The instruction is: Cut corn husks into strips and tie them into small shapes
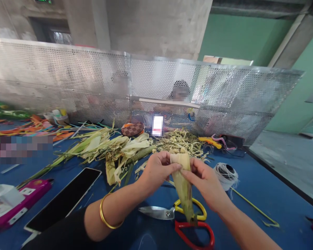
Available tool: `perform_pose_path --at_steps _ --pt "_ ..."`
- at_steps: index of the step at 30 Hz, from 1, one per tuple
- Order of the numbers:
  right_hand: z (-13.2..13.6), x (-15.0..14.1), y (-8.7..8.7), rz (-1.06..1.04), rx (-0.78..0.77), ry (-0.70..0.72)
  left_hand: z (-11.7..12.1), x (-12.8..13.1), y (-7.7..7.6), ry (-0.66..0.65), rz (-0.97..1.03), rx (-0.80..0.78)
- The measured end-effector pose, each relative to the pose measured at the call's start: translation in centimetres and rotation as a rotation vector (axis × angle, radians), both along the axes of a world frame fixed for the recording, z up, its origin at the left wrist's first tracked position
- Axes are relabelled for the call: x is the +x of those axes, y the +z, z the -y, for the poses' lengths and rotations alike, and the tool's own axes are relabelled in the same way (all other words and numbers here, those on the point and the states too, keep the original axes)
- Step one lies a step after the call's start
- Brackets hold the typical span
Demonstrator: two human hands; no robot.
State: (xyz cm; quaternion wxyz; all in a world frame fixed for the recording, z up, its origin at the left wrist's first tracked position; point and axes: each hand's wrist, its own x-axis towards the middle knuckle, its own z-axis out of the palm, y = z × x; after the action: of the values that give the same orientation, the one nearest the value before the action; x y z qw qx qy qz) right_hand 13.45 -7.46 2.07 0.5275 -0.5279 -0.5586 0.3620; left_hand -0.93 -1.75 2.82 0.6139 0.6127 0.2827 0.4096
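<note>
A pale green-yellow corn husk (183, 184) hangs upright between my two hands, its wide end up and its narrow end down. My left hand (159, 171) pinches the husk's upper left edge between thumb and fingers. On the other edge, my right hand (202, 176) grips it the same way, thumb in front. Below the husk, scissors (165, 212) with one yellow and one red handle lie on the blue table, partly covered by its tip. Just right of my right hand stands a spool of white thread (226, 175).
Loose corn husks (130, 146) and a heap of shredded husk strips (182, 139) lie beyond my hands. A tablet (65, 199) and a magenta power strip (28, 199) are on the left. A perforated metal screen (94, 83) closes the table's back, with people behind it.
</note>
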Motion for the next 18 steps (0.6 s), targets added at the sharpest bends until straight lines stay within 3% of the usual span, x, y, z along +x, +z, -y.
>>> perform_pose_path --at_steps 5,13,18 --pt "-0.02 -0.04 0.34 -0.194 -0.021 -0.025 0.14 0.12 -0.33 -0.104 -0.060 -0.006" --pt "0.00 0.06 0.15 -0.211 -0.032 -0.091 0.27 0.41 -0.25 0.000 -0.088 -0.058" --pt "-0.20 0.06 -0.02 -0.228 0.015 -0.109 0.19 0.22 -0.18 -0.027 -0.083 -0.045"
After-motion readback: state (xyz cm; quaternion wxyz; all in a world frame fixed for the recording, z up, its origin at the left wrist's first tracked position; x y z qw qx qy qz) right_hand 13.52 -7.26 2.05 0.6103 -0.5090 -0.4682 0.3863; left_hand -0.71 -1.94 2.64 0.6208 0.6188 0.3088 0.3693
